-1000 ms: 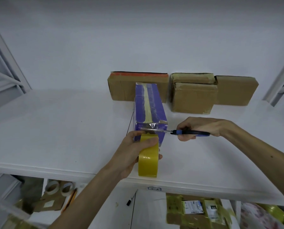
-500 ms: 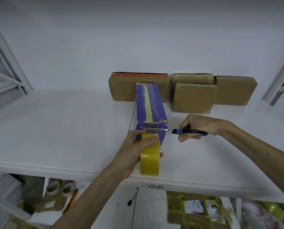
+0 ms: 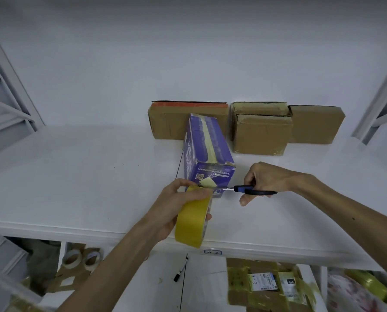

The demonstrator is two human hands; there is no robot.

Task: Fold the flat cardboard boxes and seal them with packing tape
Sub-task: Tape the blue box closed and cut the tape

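Below the white shelf (image 3: 75, 176) lie a black marker (image 3: 181, 270), two pale tape rolls (image 3: 79, 258) and taped parcels (image 3: 266, 287). Over the shelf's front edge, the left hand (image 3: 174, 208) grips a yellow packing tape roll (image 3: 192, 224), fingers curled over its top. The right hand (image 3: 264, 179) holds blue-handled scissors (image 3: 248, 190), blades pointing left at the tape just beside the roll. Behind lies the purple box (image 3: 207, 152), taped along its top. Three brown cardboard boxes (image 3: 262, 134) stand against the back wall.
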